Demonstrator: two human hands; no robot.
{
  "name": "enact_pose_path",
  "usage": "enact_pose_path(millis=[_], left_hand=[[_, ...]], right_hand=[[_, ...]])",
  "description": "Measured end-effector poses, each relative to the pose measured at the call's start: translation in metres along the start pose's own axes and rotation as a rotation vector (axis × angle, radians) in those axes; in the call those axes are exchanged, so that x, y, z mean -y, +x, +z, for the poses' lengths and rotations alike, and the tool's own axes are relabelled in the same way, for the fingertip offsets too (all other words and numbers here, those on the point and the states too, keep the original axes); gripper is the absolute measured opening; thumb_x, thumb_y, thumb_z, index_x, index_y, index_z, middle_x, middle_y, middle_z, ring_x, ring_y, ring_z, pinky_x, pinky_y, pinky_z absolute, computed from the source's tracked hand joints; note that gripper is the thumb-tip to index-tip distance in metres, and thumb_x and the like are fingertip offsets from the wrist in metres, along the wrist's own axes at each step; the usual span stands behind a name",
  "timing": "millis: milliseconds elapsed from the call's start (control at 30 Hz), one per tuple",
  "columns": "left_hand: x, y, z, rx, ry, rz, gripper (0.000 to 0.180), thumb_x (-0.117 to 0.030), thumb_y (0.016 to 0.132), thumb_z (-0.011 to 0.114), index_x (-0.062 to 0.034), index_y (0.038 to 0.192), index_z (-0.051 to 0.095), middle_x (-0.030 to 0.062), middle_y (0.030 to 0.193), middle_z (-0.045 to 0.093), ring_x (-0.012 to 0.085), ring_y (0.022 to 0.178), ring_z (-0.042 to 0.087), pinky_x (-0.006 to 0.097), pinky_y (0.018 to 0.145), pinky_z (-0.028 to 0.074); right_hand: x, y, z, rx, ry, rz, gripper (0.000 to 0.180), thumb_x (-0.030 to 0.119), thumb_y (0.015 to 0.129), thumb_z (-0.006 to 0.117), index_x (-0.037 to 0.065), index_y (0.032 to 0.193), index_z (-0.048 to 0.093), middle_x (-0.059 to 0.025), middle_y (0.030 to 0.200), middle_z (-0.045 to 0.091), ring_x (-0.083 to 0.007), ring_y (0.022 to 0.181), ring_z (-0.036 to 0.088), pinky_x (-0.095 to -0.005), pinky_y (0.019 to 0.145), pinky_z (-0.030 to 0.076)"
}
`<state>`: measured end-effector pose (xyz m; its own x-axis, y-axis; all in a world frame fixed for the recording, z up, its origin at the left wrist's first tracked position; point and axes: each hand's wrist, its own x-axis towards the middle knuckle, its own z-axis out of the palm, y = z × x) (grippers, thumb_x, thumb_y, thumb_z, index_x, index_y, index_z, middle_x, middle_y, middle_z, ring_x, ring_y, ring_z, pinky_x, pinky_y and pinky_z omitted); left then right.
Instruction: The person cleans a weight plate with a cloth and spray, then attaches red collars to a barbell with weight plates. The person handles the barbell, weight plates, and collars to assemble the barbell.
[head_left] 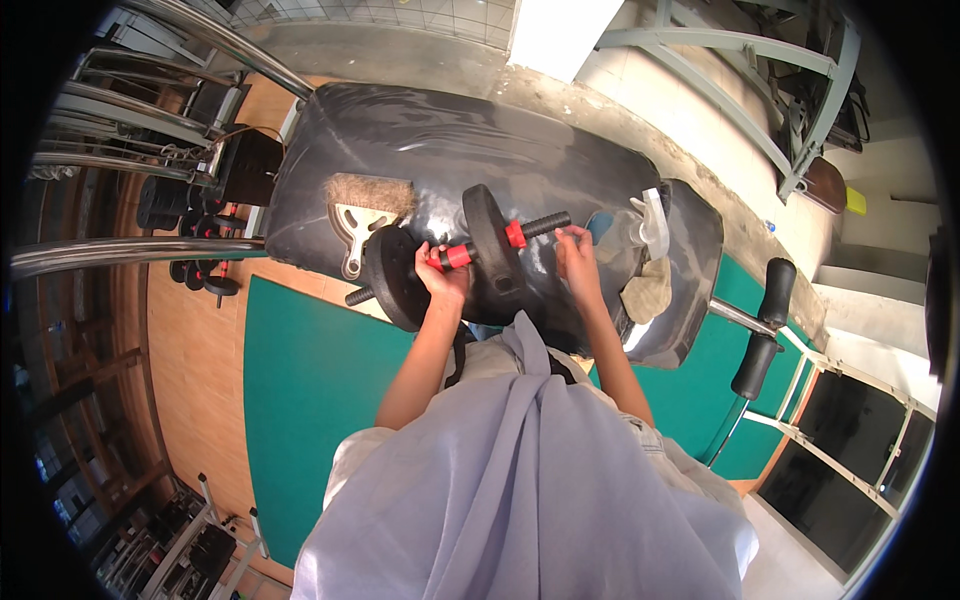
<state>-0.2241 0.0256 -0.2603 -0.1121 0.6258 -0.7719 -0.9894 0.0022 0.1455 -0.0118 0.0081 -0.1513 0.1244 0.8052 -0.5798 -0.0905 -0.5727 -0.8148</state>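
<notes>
A dumbbell with black plates (491,238) lies tilted over the black padded bench (560,130). My left hand (443,278) is wrapped round its red grip between the two plates. A red collar (516,234) sits on the threaded bar (548,224) outside the right plate. My right hand (577,258) is beside that bar's end, fingers loosely bent and apart; whether a fingertip touches the bar I cannot tell. Left of the dumbbell, a wide brush (368,195) with brown bristles and a pale handle lies on the bench.
A white spray-bottle head (655,225) and beige cloth gloves (647,292) lie at the bench's right part. Steel rails (140,255) and stacked weights (250,165) stand left. Black foam rollers (765,330) jut out right. Green matting (310,400) covers floor below.
</notes>
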Motion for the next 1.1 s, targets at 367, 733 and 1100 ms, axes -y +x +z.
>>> enact_pose_path(millis=[367, 733, 1100], left_hand=[[0.001, 0.003, -0.001, 0.016, 0.0, 0.003, 0.022, -0.024, 0.082, 0.054, -0.0172, 0.063, 0.047, -0.0031, 0.066, 0.055, 0.0139, 0.07, 0.056, 0.041, 0.076, 0.045], [0.003, -0.001, 0.015, 0.04, -0.016, 0.038, 0.019, -0.02, 0.081, 0.056, -0.0152, 0.065, 0.047, -0.002, 0.065, 0.052, 0.0157, 0.071, 0.053, 0.038, 0.077, 0.045], [0.006, -0.017, 0.017, 0.148, -0.14, 0.019, 0.026, -0.013, 0.083, 0.053, -0.0139, 0.061, 0.038, -0.0015, 0.055, 0.039, 0.0158, 0.065, 0.047, 0.032, 0.077, 0.045]], right_hand=[[0.042, 0.024, 0.018, 0.333, -1.199, -0.849, 0.054, 0.01, 0.075, 0.068, 0.008, 0.123, 0.043, -0.0145, 0.121, 0.049, -0.0337, 0.116, 0.045, -0.0422, 0.096, 0.035], [0.071, 0.066, 0.018, 0.576, -1.404, -0.543, 0.032, 0.032, 0.089, 0.054, 0.009, 0.111, 0.058, -0.0154, 0.091, 0.067, -0.0362, 0.086, 0.062, -0.0452, 0.077, 0.048], [0.069, 0.069, 0.016, 0.659, -1.337, -0.481, 0.038, 0.042, 0.092, 0.046, 0.01, 0.105, 0.062, -0.0141, 0.083, 0.067, -0.0356, 0.079, 0.063, -0.043, 0.075, 0.049]])
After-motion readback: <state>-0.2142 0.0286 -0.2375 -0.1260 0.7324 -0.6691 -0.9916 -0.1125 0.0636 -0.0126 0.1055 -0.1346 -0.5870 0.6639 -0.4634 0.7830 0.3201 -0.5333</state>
